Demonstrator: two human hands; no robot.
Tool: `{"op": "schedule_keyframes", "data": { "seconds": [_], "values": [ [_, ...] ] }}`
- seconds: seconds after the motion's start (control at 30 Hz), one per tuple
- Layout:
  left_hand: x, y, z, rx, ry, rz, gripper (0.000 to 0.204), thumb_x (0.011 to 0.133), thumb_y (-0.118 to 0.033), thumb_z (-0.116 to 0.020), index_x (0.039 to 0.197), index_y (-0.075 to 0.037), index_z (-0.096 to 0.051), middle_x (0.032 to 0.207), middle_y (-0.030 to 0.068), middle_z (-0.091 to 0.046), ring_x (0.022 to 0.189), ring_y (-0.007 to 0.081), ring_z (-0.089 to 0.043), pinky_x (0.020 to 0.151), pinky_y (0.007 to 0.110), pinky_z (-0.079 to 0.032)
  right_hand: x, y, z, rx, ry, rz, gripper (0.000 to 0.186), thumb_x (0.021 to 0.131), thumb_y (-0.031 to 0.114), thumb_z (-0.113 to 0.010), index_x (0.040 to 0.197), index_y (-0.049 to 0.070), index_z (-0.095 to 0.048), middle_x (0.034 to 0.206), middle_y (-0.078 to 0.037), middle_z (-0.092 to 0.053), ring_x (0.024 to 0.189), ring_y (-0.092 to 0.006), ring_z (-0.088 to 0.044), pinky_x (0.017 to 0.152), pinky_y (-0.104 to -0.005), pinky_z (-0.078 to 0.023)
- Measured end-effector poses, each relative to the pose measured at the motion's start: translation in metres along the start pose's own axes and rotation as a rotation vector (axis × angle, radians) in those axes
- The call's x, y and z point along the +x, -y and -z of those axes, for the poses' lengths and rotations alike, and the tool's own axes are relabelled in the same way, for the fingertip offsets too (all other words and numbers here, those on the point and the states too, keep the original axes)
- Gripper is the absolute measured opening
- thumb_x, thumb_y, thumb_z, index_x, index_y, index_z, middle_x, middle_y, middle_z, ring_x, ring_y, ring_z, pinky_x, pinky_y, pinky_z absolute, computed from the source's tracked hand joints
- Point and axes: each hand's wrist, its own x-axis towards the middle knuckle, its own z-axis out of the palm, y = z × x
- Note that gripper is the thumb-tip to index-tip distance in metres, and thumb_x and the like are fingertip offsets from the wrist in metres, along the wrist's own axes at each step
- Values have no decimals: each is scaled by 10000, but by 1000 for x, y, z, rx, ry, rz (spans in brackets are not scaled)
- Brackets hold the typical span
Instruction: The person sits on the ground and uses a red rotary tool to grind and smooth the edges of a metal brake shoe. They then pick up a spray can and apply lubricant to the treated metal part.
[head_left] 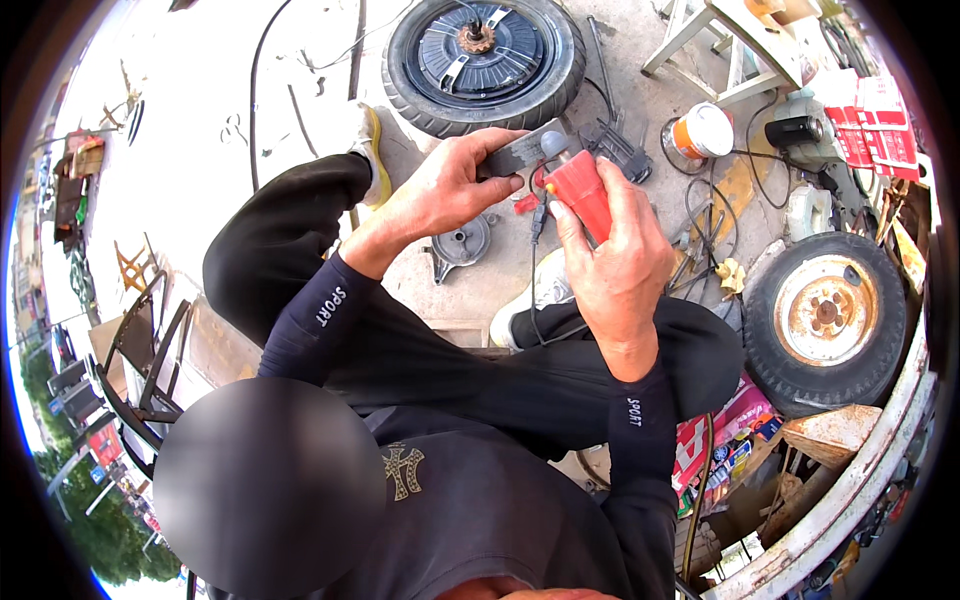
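My left hand [440,195] is closed, thumb and fingers pinching a flat dark grey bar [522,152]. In my right hand [622,262] is a red block-shaped tool [582,190] with a rounded blue-grey tip [553,144]. That tip lies at the bar's right end; whether they touch I cannot tell. A dark cable with an inline connector [539,220] hangs just below the red tool. On the ground under my hands lies a round grey metal cover [462,243], its lower part showing. A black plastic-looking part [620,150] sits beyond my right hand.
A wheel with a hub motor [560,62] lies flat ahead. To the right are a white-orange tub [703,131], a small stool [712,14], tangled cables and a tyre on a rusty rim [783,345]. My bent legs [420,335] frame the work. A folding chair [140,345] stands left.
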Motion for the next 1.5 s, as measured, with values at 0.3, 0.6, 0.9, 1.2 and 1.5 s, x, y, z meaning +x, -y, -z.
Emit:
{"op": "schedule_keyframes", "data": {
  "seconds": [0.3, 0.6, 0.9, 1.2, 1.5],
  "values": [
    [1, 6, -2, 109, 8, -66, 472, 972, -27, -685, 1419, 52, -557, 1152, 60, -686, 1060, 92, -605, 950, 299, -522, -3, 5, -1, 72, -7, 53, 567, 817, 193, -855, 1308, 51, -609, 1037, -144, -690, 920, -362, -700, 770, -449, -568],
    [0, 2, 0, 154, 14, -59, 438, 957, -24, -684, 1381, 33, -592, 1105, 74, -675, 1010, 93, -600, 892, 296, -519, -5, 7, -1, 24, 13, 23, 577, 820, 218, -858, 1318, 62, -613, 1059, -136, -691, 931, -352, -707, 769, -442, -574],
    [1, 7, 3, 93, -15, -68, 462, 977, -43, -696, 1408, 59, -563, 1223, 77, -675, 1105, 106, -605, 979, 298, -515, 0, 6, 1, 16, -4, -46, 561, 821, 208, -858, 1305, 62, -616, 1058, -142, -689, 935, -354, -711, 766, -449, -574],
    [1, 3, 5, 41, -15, -10, 453, 971, -16, -674, 1409, 42, -574, 1187, 38, -682, 1073, 79, -594, 970, 289, -515, 1, 2, 3, -4, -31, -108, 582, 806, 197, -870, 1310, 60, -615, 1059, -147, -693, 936, -364, -713, 775, -445, -575],
    [-1, 2, 4, -27, 14, -21, 458, 955, 42, -642, 1408, 30, -575, 1166, 7, -651, 1066, 68, -586, 950, 266, -502, 2, -9, 8, 51, -28, -118, 582, 807, 202, -868, 1309, 57, -611, 1081, -153, -704, 934, -371, -720, 775, -445, -577]
  ]
}}
